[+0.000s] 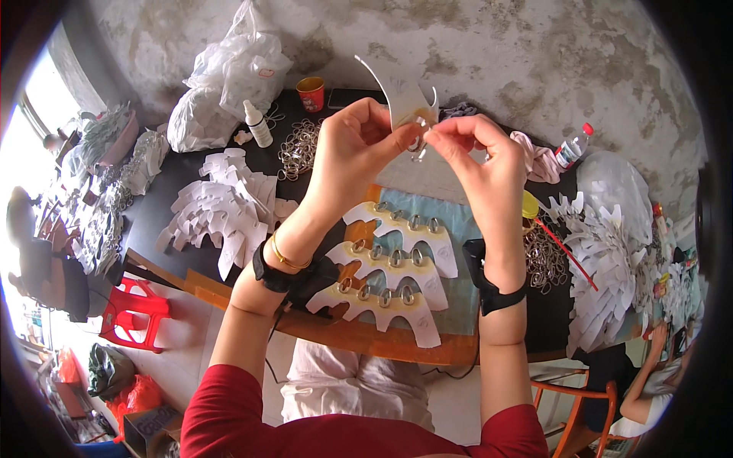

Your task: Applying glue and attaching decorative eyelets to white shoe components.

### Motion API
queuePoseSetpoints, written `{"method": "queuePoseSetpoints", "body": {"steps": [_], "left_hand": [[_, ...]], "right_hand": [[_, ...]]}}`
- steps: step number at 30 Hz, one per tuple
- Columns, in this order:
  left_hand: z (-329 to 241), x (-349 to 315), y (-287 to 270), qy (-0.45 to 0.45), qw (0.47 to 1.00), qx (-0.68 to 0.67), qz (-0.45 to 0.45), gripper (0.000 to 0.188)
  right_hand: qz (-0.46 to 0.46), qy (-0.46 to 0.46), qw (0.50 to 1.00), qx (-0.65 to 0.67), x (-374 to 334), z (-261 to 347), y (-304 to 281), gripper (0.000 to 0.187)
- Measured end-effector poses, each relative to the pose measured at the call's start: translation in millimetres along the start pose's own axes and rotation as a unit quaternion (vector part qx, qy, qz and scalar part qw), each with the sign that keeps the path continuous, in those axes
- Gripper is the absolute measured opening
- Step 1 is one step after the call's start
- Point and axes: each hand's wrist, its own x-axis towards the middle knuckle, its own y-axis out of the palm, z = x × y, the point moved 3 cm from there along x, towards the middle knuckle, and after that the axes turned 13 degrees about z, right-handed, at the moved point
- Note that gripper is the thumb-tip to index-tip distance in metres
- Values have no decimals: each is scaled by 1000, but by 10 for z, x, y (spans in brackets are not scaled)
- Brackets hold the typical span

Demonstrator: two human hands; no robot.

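Observation:
Above the table I hold up a curved white cut-out piece [403, 90], its lower edge between my fingertips. My left hand [355, 145] is closed on it with thumb and forefinger. My right hand [482, 153] pinches at the same lower edge, close to a shiny metal loop [418, 146]; the fingers partly hide the exact contact. Below, several similar white pieces [429, 286] lie in rows on a blue mat [462, 309]. Upright oval metal loops [395, 257] stand along their tabs, with yellowish stain around them.
Piles of white cut-outs lie left [221, 202] and right [603, 267]. Loose metal loops [296, 149], a white squeeze bottle [258, 126], a red cup [311, 93] and a plastic bottle [573, 145] stand behind. A red stick [565, 256] juts over the right pile. Another person's arm [649, 374] shows lower right.

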Motion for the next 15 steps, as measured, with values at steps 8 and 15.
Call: {"method": "queuePoseSetpoints", "body": {"steps": [8,15], "left_hand": [[-26,-10,75,24,999,25,-19,15],[9,1,102,45,998,28,-30,13]], "right_hand": [[29,-17,998,-54,-7,-76,37,15],[67,48,996,-18,-26,-20,87,9]]}}
